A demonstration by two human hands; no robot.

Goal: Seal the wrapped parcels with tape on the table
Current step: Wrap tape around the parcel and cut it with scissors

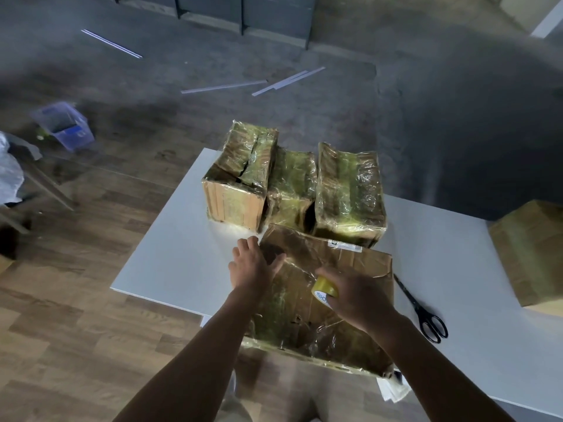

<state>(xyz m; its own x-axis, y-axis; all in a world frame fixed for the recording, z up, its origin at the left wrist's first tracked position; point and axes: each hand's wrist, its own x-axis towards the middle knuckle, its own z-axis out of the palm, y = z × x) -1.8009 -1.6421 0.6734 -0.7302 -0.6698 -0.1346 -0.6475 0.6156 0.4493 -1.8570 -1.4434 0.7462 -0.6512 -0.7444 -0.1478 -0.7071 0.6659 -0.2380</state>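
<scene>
A large flat cardboard parcel [350,260], wrapped in clear film, lies on the white table [170,254] in front of me. My left hand [251,263] rests on its far left corner with fingers spread. My right hand [356,295] grips a roll of yellowish tape [323,288] against the parcel's top. Behind it stand three smaller film-wrapped parcels: one at the left [240,175], one in the middle [291,187], one at the right [348,190].
Black scissors [422,310] lie on the table right of the large parcel. Another cardboard box [530,254] sits at the table's right edge. On the floor are a blue plastic basket [64,124] and white strips [224,86]. A chair with crumpled plastic stands at the far left.
</scene>
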